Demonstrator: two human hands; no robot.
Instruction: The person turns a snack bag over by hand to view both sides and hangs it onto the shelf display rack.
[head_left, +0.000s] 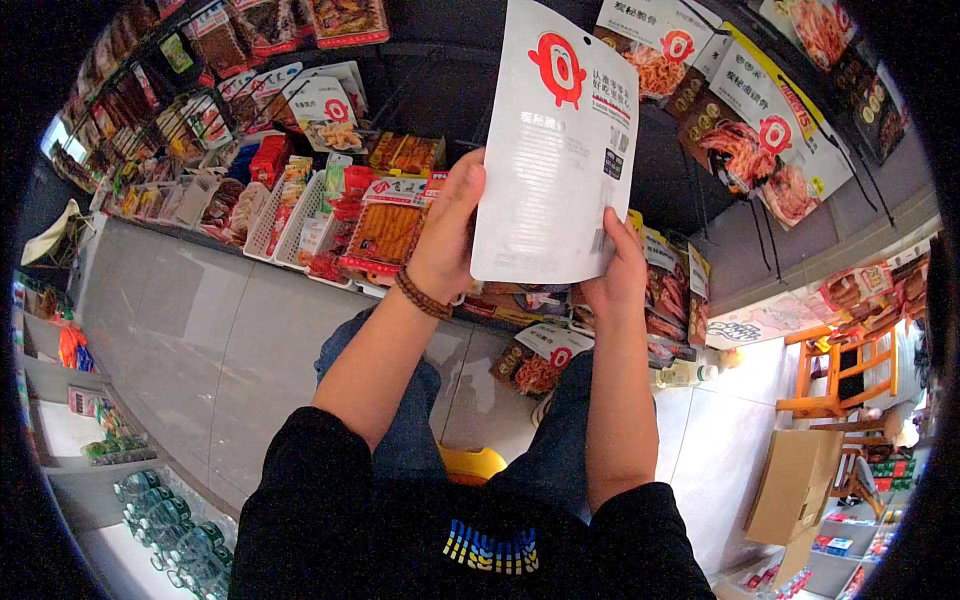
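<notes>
White plastic catches the light on the packet (pixel 553 190), held up at the top centre of the frame, between the two hands and touching both. Its printed face is toward the camera. The long axis runs nearly up and down the frame, with the top leaning a little to the right and the top left corner reaching the frame's upper edge.

The left hand (pixel 452 222) is at the left edge, around and below mid-height; the right hand (pixel 617 268) is at the lower right corner, a bit lower. Neither is nearer, as each already has a grip. On the right the thumb lies over the front of the packet, while the fingers pass behind; on the left the thumb is against the edge, and the fingers are out of sight too. Both look closed only to the packet's thickness, though I cannot tell how far the hidden fingers curl.

Behind the left forearm, left of centre, is an orange tray (pixel 385 232); a pouch (pixel 532 366) shows between the knees, below the packet and apart from it.
</notes>
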